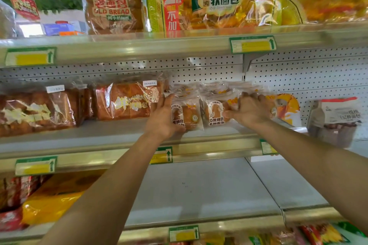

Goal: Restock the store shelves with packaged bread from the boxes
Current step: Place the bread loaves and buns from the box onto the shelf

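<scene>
Packets of small packaged bread (187, 113), clear film with white and orange print, several in a cluster on the middle shelf (119, 135), between a large brown loaf bag (125, 101) on the left and an orange-printed packet (286, 107) on the right.

Position: front two packets stand roughly upright, printed faces toward the aisle, long axis running bottom to top; the rows behind lean or lie flatter, and their exact number cannot be told.

Left hand (163, 117): palm against the left flank of the cluster, fingers extended along the film and lightly bent round the packet edge, pressing rather than pinching.

Right hand (251, 109): laid over the right side of the cluster, fingers curved over the packets, thumb forward against a front packet; whether it holds one packet or only steadies the group cannot be told.

Handling, judged: light, soft, easily crushed; film slick and crinkly, so packets are likely to slide or topple. Best taken by the sides or sealed edges, with gentle squeeze from both flanks, not pressure on the faces.

Other stock: "Old Bread" loaf (113, 4) and yellow soft-bread bag (217, 0) on the top shelf; a white-labelled packet (336, 119) at far right; yellow bags (49, 203) on the lower shelf.
</scene>
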`<state>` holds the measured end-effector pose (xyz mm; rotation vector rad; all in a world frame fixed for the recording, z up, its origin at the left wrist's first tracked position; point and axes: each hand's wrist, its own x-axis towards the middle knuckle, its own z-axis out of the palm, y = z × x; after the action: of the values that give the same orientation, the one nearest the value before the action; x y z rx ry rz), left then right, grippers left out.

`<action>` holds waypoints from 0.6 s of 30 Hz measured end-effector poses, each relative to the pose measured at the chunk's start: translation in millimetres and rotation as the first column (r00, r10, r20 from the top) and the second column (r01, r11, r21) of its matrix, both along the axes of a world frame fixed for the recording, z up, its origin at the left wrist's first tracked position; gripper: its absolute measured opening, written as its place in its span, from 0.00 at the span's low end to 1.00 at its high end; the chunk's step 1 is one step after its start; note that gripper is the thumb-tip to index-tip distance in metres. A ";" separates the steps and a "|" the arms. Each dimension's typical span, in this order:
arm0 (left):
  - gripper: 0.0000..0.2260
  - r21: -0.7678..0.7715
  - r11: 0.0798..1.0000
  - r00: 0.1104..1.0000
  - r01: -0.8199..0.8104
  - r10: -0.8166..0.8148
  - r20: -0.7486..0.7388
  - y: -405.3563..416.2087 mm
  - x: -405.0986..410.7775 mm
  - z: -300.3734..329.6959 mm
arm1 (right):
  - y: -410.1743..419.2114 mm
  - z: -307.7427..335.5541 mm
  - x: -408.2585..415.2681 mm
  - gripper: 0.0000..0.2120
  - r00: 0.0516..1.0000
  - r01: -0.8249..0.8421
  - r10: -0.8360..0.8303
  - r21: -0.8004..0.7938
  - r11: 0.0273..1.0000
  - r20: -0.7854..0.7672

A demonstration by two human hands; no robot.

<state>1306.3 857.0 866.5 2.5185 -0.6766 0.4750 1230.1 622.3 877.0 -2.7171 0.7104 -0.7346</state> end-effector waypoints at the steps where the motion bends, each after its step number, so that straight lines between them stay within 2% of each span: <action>1: 0.51 -0.001 1.000 1.000 0.000 0.000 -0.001 -0.1 1.6 -0.9 | -0.9 -0.6 0.5 0.38 1.000 0.005 -0.005 -0.005 1.000 -0.006; 14: 0.48 -0.001 1.000 1.000 -0.015 0.015 0.017 -4.4 -11.1 -2.7 | 10.0 -1.9 -15.8 0.39 1.000 -0.001 0.001 -0.004 1.000 0.019; 16: 0.46 -0.033 0.999 0.999 -0.027 0.027 0.017 -4.1 -19.3 -1.0 | 11.2 -2.1 -21.0 0.39 0.998 -0.013 0.012 0.013 1.000 0.067; 18: 0.42 -0.158 0.987 1.000 -0.018 0.020 0.012 -3.4 -32.7 -0.2 | 12.4 -4.1 -28.0 0.35 0.989 -0.029 0.031 -0.014 0.999 0.145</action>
<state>1273.6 853.6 866.3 2.3765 -0.5966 0.5317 1202.2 634.7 872.9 -2.6452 0.6327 -0.9212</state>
